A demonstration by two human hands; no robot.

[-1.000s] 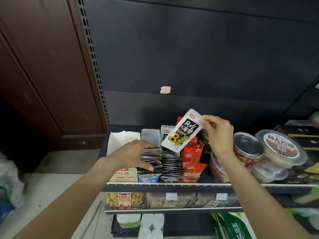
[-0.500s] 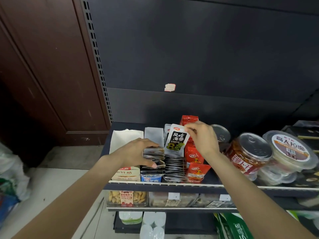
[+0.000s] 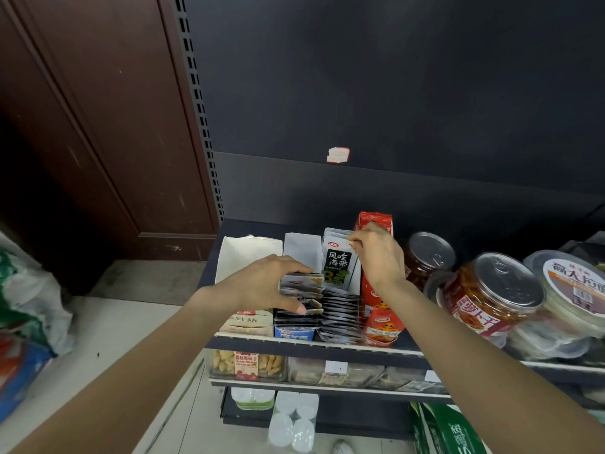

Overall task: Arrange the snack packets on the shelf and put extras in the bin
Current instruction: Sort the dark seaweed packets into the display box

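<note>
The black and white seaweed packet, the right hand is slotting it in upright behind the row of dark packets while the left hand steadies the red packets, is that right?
Not quite. In the head view the left hand grips the dark packets left of that row, not the red packets. The rest stands: the right hand pinches the seaweed packet by its top edge, upright behind the row of dark packets.

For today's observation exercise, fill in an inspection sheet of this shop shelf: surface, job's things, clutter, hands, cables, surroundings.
Surface: dark shelf with a pale front rail.
Job's things: seaweed packet upright at the back of a row of dark packets; red packets alongside.
Clutter: lidded jars and a noodle tub on the right.
Hands: left hand grips the neighbouring packet stack; right hand pinches the seaweed packet's top.
Cables: nothing seen.
Surroundings: brown door, plastic bags on the floor.
</note>
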